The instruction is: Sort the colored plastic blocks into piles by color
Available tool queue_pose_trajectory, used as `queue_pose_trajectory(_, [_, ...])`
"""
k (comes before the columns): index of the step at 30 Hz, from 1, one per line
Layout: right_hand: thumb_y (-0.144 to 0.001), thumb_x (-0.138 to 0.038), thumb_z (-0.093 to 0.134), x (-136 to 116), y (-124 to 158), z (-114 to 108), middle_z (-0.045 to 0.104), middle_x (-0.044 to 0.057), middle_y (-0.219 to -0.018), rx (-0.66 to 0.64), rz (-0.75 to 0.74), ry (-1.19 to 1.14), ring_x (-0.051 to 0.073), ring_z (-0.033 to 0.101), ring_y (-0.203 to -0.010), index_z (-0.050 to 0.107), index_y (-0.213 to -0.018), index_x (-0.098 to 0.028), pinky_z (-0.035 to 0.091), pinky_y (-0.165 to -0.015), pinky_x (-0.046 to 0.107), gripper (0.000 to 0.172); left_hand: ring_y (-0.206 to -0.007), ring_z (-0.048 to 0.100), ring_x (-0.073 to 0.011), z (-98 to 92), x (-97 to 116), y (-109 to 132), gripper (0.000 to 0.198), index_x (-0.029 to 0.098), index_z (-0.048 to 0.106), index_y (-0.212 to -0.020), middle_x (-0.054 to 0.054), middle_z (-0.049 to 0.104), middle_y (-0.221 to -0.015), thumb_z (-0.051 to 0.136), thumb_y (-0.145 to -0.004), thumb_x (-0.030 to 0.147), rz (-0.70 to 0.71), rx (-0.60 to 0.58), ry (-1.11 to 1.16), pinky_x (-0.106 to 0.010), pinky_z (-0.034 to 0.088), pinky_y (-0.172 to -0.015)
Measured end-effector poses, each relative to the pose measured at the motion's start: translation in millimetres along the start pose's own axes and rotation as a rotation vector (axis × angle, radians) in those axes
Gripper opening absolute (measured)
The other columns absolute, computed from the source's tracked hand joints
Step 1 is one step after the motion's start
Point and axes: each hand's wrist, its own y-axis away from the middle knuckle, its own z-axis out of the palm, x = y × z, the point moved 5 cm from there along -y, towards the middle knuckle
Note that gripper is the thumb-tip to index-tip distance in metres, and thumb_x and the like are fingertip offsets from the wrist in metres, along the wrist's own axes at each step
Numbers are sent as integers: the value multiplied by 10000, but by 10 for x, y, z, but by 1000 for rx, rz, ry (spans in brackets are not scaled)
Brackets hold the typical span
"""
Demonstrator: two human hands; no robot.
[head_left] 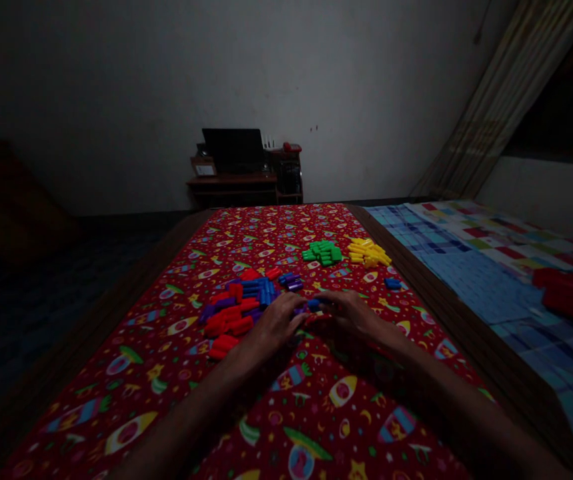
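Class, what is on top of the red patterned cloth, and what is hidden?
On the cloth: green pieces, yellow pieces, blue pieces at right, and mixed red, blue and purple pieces. Whatever the left hand and right hand cover is hidden.

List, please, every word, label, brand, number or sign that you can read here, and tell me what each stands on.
Nothing here can be read.
Pale patch, perhaps a label, on the box by the screen: too small and dark.
Red cloth: pictures, no legible words.
Coloured pieces: any marks too small to tell.
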Motion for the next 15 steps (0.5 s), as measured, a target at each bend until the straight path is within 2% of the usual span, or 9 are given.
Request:
queue_pose_trajectory(3, [-893, -270, 496, 332, 46, -348, 739, 83, -950, 150, 128, 169, 191, 676, -778, 705, -1041, -167, 505, -710, 283, 276, -1085, 548, -243, -81, -73, 22, 294, 186, 567, -1172, -104, 606, -1130, 529, -910, 312, 9, -19, -118, -396, 469, -932])
queue_pose_trajectory(5, [-875, -263, 516, 558, 107, -610, 734, 105, -968, 225, 181, 327, 215, 675, -845, 717, -998, -151, 503, -766, 304, 261, -1070, 542, -246, -138, -119, 22, 289, 189, 585, -1148, -99, 609, -1116, 552, -898, 328, 4, -66, -180, -403, 468, -922])
queue_pose_trajectory(8, [-857, -276, 536, 871, 236, -889, 721, 142, -994, 245, 281, 561, 249, 659, -913, 728, -959, -130, 489, -819, 333, 262, -1043, 547, -251, -214, -189, 8, 277, 181, 617, -1097, -101, 619, -1111, 574, -882, 350, -16, -106, -251, -408, 466, -904])
queue_pose_trajectory(12, [-870, -297, 507, 1164, 390, -993, 713, 151, -1002, 158, 427, 696, 258, 655, -887, 732, -971, -130, 493, -760, 335, 298, -1078, 539, -249, -326, -341, -25, 269, 182, 622, -1110, -103, 618, -1146, 507, -912, 325, -49, -46, -350, -403, 442, -937])
queue_pose_trajectory(15, [-874, -310, 501, 1198, 417, -1003, 709, 154, -1020, 168, 448, 732, 267, 648, -913, 727, -984, -128, 487, -779, 351, 310, -1133, 522, -250, -402, -526, -48, 307, 185, 599, -1168, -107, 607, -1196, 493, -906, 305, -120, 17, -441, -409, 405, -994])
